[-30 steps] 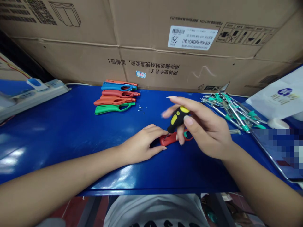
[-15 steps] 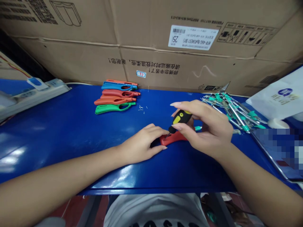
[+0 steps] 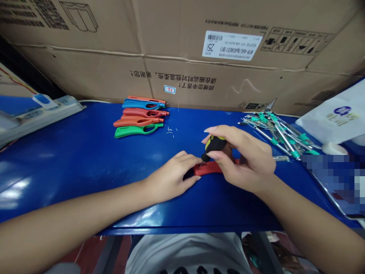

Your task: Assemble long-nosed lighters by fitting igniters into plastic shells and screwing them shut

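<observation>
left hand point(image 3: 173, 175): pinching red casing point(image 3: 210, 168) at its near end
right hand point(image 3: 246, 156): fingertips pinching screwdriver point(image 3: 216, 144)
red casing: between left fingertips, beneath right fingers
technique: probably best with screwdriver square, left pinch firm

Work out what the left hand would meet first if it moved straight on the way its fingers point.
The red handle, whose end the left hand holds; further on, probably the screwdriver or the right hand, though depth is unclear.
</observation>
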Available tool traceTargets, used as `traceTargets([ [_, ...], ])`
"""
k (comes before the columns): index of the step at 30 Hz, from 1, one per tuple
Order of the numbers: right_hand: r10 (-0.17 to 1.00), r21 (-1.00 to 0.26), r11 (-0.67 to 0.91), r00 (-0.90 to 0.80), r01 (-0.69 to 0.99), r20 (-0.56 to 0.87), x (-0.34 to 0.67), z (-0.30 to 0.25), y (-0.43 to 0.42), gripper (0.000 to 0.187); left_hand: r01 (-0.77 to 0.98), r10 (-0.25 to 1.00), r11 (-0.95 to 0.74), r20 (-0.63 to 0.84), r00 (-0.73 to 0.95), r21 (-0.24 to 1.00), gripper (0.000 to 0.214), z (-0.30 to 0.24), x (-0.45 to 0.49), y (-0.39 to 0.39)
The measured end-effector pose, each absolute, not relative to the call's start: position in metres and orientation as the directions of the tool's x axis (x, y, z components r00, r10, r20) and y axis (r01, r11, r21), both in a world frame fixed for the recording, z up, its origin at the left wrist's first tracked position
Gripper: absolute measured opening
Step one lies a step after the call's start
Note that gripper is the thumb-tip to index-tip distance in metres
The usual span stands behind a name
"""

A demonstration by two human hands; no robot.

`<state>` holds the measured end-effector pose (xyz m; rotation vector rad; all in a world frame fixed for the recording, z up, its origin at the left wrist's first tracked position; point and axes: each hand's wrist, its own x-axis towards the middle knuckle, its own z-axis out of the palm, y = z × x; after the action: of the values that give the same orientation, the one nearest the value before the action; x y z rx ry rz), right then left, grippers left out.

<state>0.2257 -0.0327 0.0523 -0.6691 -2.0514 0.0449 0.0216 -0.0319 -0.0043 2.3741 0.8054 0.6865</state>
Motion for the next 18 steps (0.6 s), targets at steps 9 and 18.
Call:
traceTargets([
  [9,0.365,-0.133,0.881,-0.472,0.454,0.802,0.2228,0.0544,-0.0373,0.044,0.375,0.665,-0.678,0.309,0.68,0.633,0.015,-0.0044,0.023,-0.0319],
  [18,0.489,-0.397,0.872,-0.532,0.286,0.691,0.2267,0.0531,-0.0362,0.046,0.388,0.673,-0.672,0.303,0.674,0.631,0.023,-0.0075,0.0215,-0.034],
])
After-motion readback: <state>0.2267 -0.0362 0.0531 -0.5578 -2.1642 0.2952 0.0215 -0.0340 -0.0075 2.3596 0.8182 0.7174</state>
